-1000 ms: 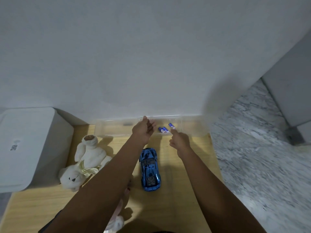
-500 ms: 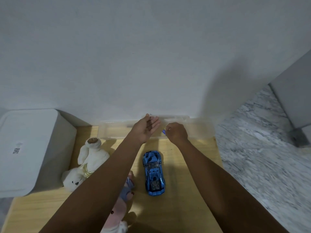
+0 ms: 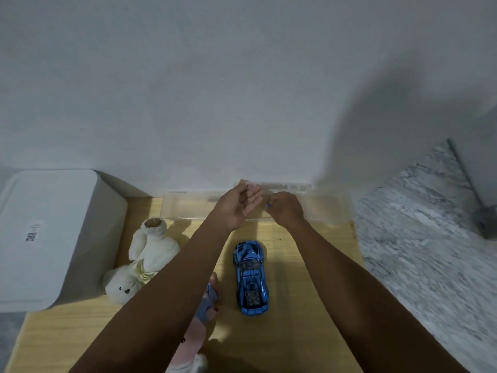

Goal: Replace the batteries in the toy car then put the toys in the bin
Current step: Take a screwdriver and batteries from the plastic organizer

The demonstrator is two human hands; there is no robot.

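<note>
Two grips at the clear plastic tray (image 3: 188,208): right hand (image 3: 286,211) pinches a small blue battery (image 3: 268,205); left hand (image 3: 239,207) spread beside it. We'd lift slowly.

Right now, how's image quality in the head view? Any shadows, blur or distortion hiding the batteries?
Head view: dim, flat light; a broad soft shadow falls on the wall at upper right. Wide-angle bending curves the table edges. The clear tray is faint against the wall. The right hand covers the batteries, only a blue speck showing. The left hand and car are sharp enough.
</note>
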